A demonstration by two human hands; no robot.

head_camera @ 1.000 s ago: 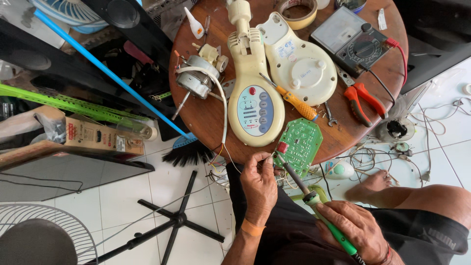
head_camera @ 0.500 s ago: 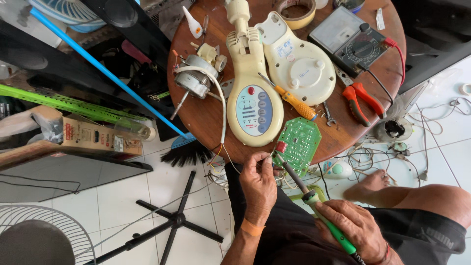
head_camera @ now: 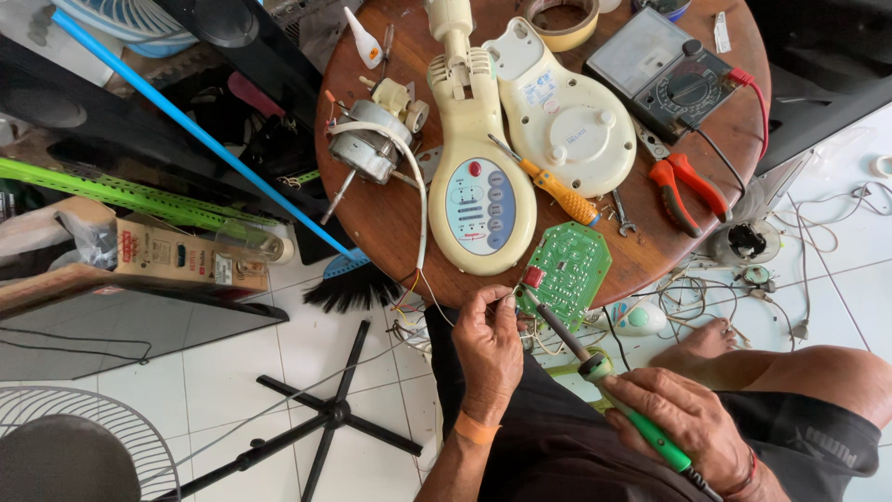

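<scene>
A green circuit board [head_camera: 569, 270] lies at the near edge of a round wooden table [head_camera: 390, 223]. My left hand [head_camera: 488, 349] pinches thin wires beside the board's near-left corner. My right hand [head_camera: 683, 418] grips a green-handled soldering iron [head_camera: 595, 367], its dark tip reaching up to the board's edge close to my left fingers. A cream fan control housing [head_camera: 478, 200] with buttons lies just beyond the board.
On the table lie a fan motor [head_camera: 372, 149], a yellow screwdriver [head_camera: 557, 191], red pliers [head_camera: 688, 191], a multimeter [head_camera: 664, 74], a tape roll [head_camera: 562, 19] and a cream cover [head_camera: 562, 116]. A black stand base [head_camera: 325, 414], a fan grille [head_camera: 79, 446] and loose wires [head_camera: 743, 288] lie on the tiled floor.
</scene>
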